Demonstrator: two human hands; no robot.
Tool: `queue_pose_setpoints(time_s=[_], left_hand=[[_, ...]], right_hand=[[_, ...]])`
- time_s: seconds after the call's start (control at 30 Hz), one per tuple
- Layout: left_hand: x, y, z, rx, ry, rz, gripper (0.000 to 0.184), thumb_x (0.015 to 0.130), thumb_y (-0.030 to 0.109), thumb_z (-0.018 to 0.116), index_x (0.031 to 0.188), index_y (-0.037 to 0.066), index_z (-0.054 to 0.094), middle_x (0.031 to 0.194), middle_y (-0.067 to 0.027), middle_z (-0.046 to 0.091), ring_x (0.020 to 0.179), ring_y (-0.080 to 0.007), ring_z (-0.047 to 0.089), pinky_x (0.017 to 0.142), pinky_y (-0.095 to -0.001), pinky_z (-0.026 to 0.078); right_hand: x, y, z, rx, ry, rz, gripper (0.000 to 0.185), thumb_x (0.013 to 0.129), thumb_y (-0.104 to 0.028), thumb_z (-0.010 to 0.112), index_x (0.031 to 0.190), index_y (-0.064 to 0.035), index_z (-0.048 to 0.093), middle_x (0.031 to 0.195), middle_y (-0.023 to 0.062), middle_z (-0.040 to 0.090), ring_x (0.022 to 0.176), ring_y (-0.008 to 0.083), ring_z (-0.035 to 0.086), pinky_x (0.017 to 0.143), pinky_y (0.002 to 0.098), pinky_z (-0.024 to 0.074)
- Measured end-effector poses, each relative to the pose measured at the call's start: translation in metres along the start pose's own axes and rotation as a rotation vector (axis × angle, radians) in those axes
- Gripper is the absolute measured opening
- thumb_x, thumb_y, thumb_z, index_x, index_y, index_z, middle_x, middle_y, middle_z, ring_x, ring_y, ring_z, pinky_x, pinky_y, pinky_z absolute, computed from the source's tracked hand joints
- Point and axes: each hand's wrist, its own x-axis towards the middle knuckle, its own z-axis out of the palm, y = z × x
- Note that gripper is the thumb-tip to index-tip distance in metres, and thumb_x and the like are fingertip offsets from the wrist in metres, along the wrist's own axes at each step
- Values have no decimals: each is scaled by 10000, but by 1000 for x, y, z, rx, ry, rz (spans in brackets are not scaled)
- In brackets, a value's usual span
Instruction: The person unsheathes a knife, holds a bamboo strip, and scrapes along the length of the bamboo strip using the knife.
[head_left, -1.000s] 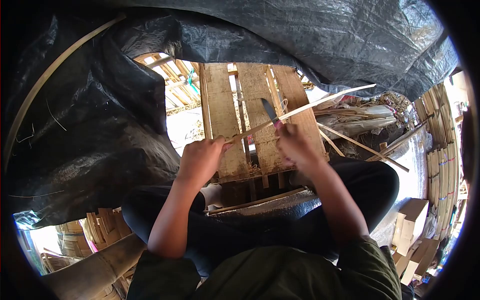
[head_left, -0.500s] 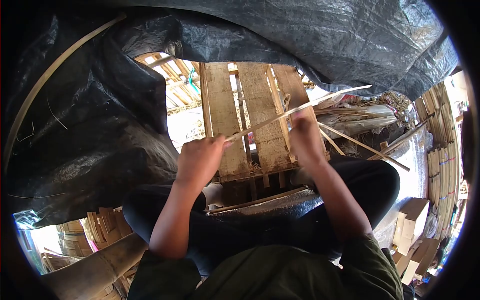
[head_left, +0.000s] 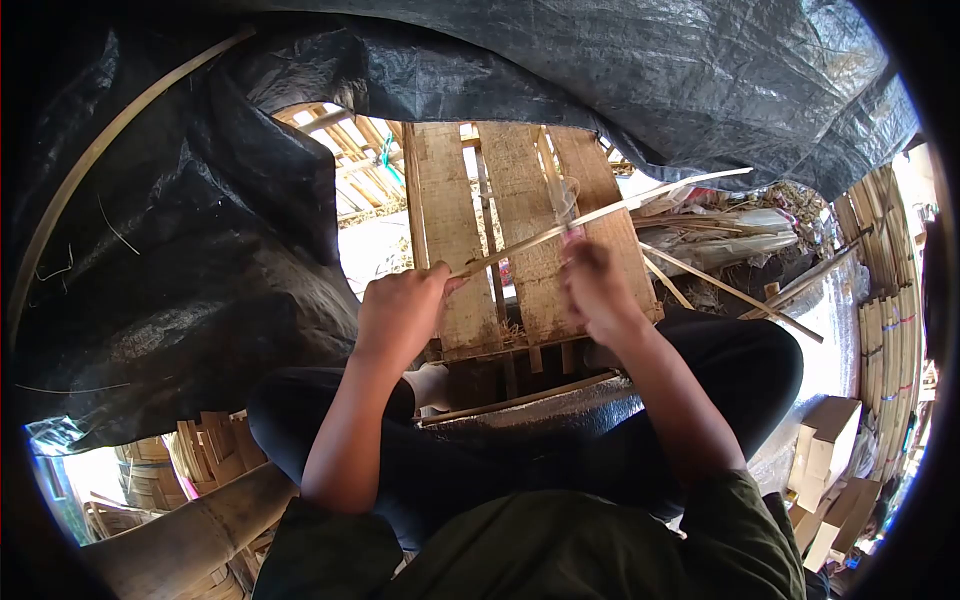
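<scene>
Two bare hands work above a bench of wooden boards (head_left: 445,200). The left hand (head_left: 402,306), at the near left, has its fingers curled tightly round the near end of a pale, thin strip (head_left: 604,211). That strip slants across the boards, its free end reaching out to the far right, past the bench edge. The right hand (head_left: 598,284) has its fingers closed on the pinkish handle of a knife (head_left: 573,237); the blade is blurred and points to the far side, crossing the strip about midway. Whether its edge touches the strip cannot be made out. Thin sticks (head_left: 730,290) lie to the right of the bench, and a black sheet (head_left: 650,85) hangs at the far side.

The step in hand looks like paring the strip. Another stroke would call for a steady left grip and a shallow blade angle, clear of the left fingers.
</scene>
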Motion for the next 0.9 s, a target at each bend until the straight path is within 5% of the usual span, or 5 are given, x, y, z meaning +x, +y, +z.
queue_pose_setpoints(time_s=[0.1,0.3,0.43,0.5,0.9], left_hand=[[1,8,-1,-58,32,8,245,987,296,587,880,82,635,701,-132,690,659,-322,701,604,-437,549],[3,5,7,-50,1,5,242,978,285,599,871,71,631,704,-136,691,649,-314,700,598,-424,549],[2,13,5,-60,37,26,227,971,269,610,871,66,635,704,-138,690,647,-314,700,600,-424,550],[2,11,14,-68,44,56,227,970,267,611,866,68,635,706,-142,689,650,-316,699,606,-424,552],[1,2,20,-62,52,87,277,1005,310,559,900,62,622,679,-117,673,641,-284,709,570,-389,558]], right_hand=[[10,7,-3,-154,233,-226,269,1080,-305,408,976,-81,514,595,4,447,424,100,403,348,278,289],[-3,4,5,-202,-269,26,258,1084,-298,376,1060,-62,478,576,-14,418,407,102,380,357,277,267],[-2,17,13,-179,146,-180,285,1084,-284,356,1055,-24,469,598,-6,430,389,121,377,351,295,319],[-29,7,28,-494,-266,-39,276,1086,-277,342,1059,-34,470,614,-1,442,392,125,382,353,294,331],[-12,13,19,-147,-272,0,257,1089,-313,382,1021,-77,455,646,-3,444,407,95,408,329,290,284]])
